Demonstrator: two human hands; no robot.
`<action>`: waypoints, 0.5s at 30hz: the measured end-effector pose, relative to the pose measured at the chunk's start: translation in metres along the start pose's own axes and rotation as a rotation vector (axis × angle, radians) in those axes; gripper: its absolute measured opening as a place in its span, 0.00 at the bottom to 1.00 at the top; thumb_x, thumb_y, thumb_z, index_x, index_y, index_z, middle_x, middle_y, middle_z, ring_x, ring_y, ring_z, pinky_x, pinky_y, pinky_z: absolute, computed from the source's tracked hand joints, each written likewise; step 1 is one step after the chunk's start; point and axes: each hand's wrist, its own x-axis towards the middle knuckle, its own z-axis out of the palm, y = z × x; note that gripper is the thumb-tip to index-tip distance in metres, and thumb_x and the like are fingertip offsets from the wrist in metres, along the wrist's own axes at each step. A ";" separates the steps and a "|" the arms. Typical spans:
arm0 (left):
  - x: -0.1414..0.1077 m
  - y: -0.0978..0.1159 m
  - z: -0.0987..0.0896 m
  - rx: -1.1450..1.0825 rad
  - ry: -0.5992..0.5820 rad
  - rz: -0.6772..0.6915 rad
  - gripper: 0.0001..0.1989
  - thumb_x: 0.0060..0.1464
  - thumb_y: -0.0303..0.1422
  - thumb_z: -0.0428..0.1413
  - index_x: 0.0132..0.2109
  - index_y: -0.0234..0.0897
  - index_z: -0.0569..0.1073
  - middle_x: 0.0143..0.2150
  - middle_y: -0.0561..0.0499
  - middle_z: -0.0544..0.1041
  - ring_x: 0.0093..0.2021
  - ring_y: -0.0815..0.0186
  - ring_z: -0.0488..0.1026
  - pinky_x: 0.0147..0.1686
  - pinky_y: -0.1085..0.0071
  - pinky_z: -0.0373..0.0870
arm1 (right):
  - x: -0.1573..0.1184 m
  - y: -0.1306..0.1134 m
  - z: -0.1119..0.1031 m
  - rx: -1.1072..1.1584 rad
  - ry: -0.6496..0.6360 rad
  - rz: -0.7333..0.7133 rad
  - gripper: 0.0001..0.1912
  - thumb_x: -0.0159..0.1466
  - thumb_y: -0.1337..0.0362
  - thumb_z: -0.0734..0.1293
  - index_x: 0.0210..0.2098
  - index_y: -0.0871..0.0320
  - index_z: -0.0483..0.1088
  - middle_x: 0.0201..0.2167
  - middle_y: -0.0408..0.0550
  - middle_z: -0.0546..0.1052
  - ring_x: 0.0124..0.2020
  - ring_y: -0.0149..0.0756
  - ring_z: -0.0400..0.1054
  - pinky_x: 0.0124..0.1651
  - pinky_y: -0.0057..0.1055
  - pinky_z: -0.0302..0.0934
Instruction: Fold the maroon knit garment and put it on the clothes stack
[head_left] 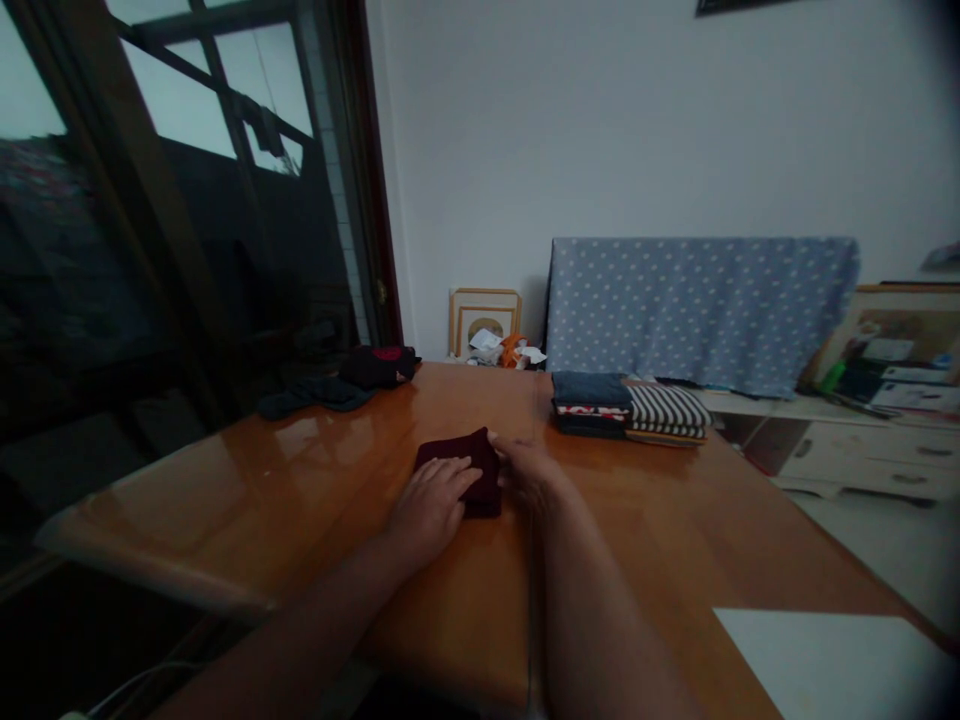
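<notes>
A dark red cloth, folded into a small block, lies on the wooden table in front of me. My left hand rests flat on top of it, fingers spread. At the cloth's right edge, my right hand pinches its raised far right corner between thumb and fingers. The undersides of the fingers of my right hand are partly hidden.
Folded clothes, with striped ones beside them, are stacked at the back right. A dark cap and dark cloth lie at the back left. White paper is at the near right.
</notes>
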 end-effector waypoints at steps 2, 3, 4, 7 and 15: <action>0.000 0.000 -0.003 0.015 -0.030 0.014 0.29 0.54 0.22 0.51 0.62 0.44 0.70 0.67 0.48 0.68 0.66 0.56 0.63 0.69 0.52 0.55 | 0.002 0.003 0.004 -0.024 0.036 -0.017 0.15 0.60 0.52 0.71 0.33 0.58 0.70 0.22 0.46 0.75 0.21 0.31 0.69 0.23 0.24 0.63; 0.000 0.000 -0.004 0.021 -0.042 0.021 0.29 0.53 0.21 0.51 0.62 0.44 0.70 0.67 0.48 0.68 0.66 0.57 0.63 0.69 0.52 0.55 | 0.003 0.005 0.006 -0.046 0.065 -0.033 0.14 0.59 0.54 0.73 0.33 0.58 0.70 0.23 0.45 0.76 0.22 0.32 0.69 0.23 0.24 0.62; 0.000 -0.001 -0.005 0.023 -0.052 0.029 0.30 0.53 0.21 0.50 0.62 0.45 0.70 0.67 0.49 0.68 0.66 0.57 0.63 0.69 0.52 0.54 | 0.005 0.007 0.008 -0.073 0.096 -0.052 0.13 0.57 0.56 0.73 0.33 0.58 0.71 0.24 0.45 0.77 0.23 0.32 0.70 0.24 0.24 0.62; -0.002 -0.003 -0.006 0.013 -0.060 0.044 0.31 0.54 0.22 0.50 0.63 0.46 0.68 0.68 0.50 0.66 0.67 0.57 0.62 0.69 0.52 0.53 | 0.008 0.011 0.013 -0.133 0.169 -0.090 0.09 0.56 0.62 0.73 0.33 0.58 0.71 0.26 0.45 0.78 0.27 0.33 0.72 0.27 0.24 0.62; -0.007 -0.008 -0.005 -0.009 -0.066 0.025 0.30 0.55 0.24 0.51 0.65 0.43 0.66 0.69 0.48 0.64 0.69 0.58 0.59 0.70 0.52 0.51 | 0.018 0.018 0.009 -0.222 0.272 -0.131 0.08 0.57 0.63 0.68 0.36 0.60 0.73 0.30 0.48 0.79 0.29 0.34 0.72 0.30 0.26 0.63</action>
